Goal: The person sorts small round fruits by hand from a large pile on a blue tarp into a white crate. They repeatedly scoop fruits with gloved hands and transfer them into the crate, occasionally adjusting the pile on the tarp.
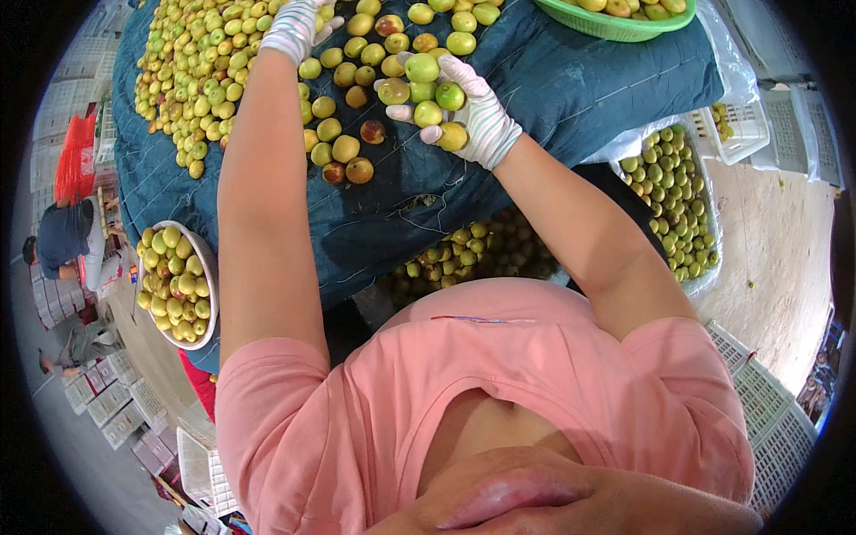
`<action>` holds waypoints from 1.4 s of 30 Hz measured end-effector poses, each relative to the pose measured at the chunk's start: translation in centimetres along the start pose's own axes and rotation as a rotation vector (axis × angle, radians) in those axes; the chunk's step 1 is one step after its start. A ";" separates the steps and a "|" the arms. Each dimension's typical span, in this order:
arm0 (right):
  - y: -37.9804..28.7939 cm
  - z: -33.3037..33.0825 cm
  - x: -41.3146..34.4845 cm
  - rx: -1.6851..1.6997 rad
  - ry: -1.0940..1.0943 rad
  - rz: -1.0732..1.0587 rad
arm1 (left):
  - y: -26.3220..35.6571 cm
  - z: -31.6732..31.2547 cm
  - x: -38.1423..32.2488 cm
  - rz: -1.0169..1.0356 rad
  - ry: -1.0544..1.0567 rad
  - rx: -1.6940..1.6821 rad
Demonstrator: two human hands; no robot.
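Note:
My right hand, in a striped white glove, cradles several green-yellow jujubes above the blue quilted cloth. The glove's pale fingertips curl around the fruit from below and the side. Toward the top edge, my left hand wears a matching glove and reaches over the fruit. Its fingers point right, but whether they hold a jujube cannot be made out. Between my arms lie loose jujubes, some with brown-red patches. A large pile of smaller-looking jujubes spreads left of my left forearm.
A green basin of jujubes stands at the upper right. At the left cloth edge sits a white basin of fruit. A lined crate of jujubes is right of the table. Two people are at far left near stacked crates.

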State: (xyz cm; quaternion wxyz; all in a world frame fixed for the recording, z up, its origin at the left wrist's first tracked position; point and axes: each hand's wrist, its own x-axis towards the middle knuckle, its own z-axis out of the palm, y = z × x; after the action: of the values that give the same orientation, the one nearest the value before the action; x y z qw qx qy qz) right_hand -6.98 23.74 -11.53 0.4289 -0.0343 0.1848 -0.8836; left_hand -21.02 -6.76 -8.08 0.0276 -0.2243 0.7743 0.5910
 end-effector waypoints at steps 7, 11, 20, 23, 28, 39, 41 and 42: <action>0.2 0.0 0.1 -0.036 -0.023 0.004 | 7.8 10.7 -9.4 0.396 -0.191 1.211; 0.6 0.0 0.4 0.004 -0.059 0.040 | 2.9 11.2 -6.1 0.576 -0.051 1.571; 0.3 -0.3 -1.0 0.135 -0.092 -0.011 | 1.5 4.7 -17.8 0.099 -0.547 -0.880; 0.7 -0.4 -4.0 0.398 -0.180 -0.025 | 1.2 5.7 -22.1 0.100 -0.630 -1.180; 0.6 1.4 -12.9 0.538 -0.100 -0.104 | 4.5 15.2 -33.7 0.475 -0.093 -0.547; -1.6 -1.4 -36.8 0.650 -0.047 -0.624 | 5.0 36.5 -44.5 1.651 -0.377 0.440; -2.6 -3.3 -40.3 0.573 0.135 -0.783 | 4.8 40.9 -45.7 1.689 -0.485 0.407; -3.5 -5.5 -42.0 0.505 0.209 -0.850 | 4.5 43.4 -46.0 1.689 -0.532 0.403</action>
State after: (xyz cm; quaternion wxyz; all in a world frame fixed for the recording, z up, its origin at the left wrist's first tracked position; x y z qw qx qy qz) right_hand 15.66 59.67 -11.35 0.0052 0.0871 -0.0228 -0.9959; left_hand 8.89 48.88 -2.83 -0.1982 0.5708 0.7381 0.3002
